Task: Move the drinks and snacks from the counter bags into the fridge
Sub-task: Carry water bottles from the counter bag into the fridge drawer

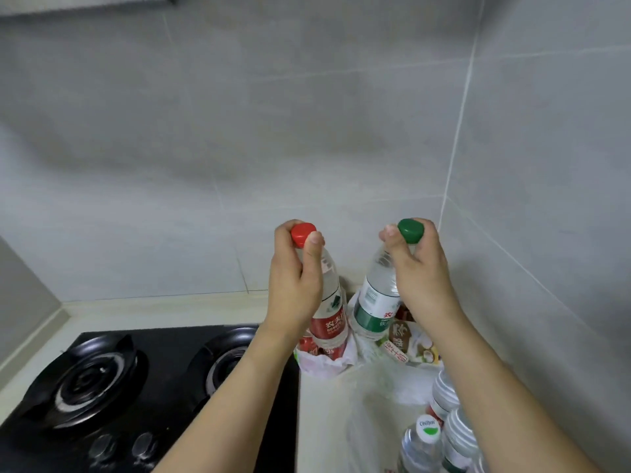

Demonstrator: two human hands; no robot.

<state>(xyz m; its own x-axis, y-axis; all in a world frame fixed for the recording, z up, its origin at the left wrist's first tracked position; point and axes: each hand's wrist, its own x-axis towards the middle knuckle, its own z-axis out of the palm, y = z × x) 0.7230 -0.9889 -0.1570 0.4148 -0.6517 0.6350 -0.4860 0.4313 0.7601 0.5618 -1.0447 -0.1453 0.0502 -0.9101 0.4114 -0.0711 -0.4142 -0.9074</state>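
My left hand (295, 278) grips a clear water bottle with a red cap and red label (330, 320) by its neck, lifted above a white plastic bag (321, 363). My right hand (418, 268) grips a second water bottle with a green cap and green label (374, 312) by its neck, tilted, over the same bags. Snack packets (409, 346) sit in the bag behind it. A nearer clear bag (375, 414) holds several more bottles (423, 442) with white caps.
A black two-burner gas hob (112, 380) lies to the left of the bags on the pale counter (153, 312). Grey tiled walls (307, 131) meet in a corner just behind the bags. A range hood edge shows at the top left.
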